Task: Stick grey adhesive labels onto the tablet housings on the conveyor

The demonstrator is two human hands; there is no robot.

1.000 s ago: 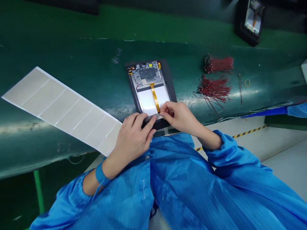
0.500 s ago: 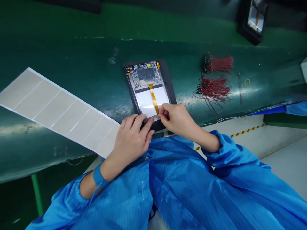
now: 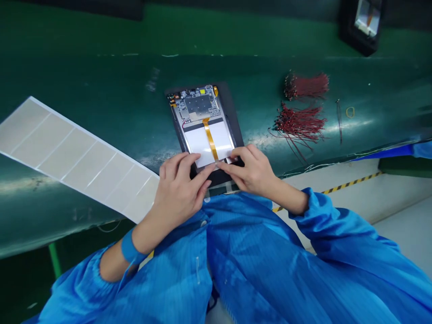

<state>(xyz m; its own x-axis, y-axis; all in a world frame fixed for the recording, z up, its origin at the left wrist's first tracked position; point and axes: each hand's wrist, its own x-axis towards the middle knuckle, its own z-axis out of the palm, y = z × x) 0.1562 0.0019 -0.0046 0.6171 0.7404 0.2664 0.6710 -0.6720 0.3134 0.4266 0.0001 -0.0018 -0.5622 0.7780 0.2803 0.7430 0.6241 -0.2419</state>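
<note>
- My left hand [image 3: 178, 189] and right hand [image 3: 251, 171] lie on the near end of the opened tablet [image 3: 229, 112]. The fingers are stretched out flat and the tips almost meet. Neither hand is closed around anything.
- The tablet lies back-up on the green surface [image 3: 101, 90], close to its near edge, just in front of me.
- My fingertips cover the lower end of the orange ribbon cable [image 3: 209, 137] and the near edge of the white panel [image 3: 195, 139]. The circuit board [image 3: 197, 103] at the far end is uncovered.
- A long strip of grey pads [image 3: 74, 153] lies to the left, and its near end runs under my left hand.
- Two bundles of red wires [image 3: 300, 123] lie well to the right, with a yellow rubber band [image 3: 350, 111] beyond them.
- Another dark device [image 3: 364, 22] sits at the far right corner.
</note>
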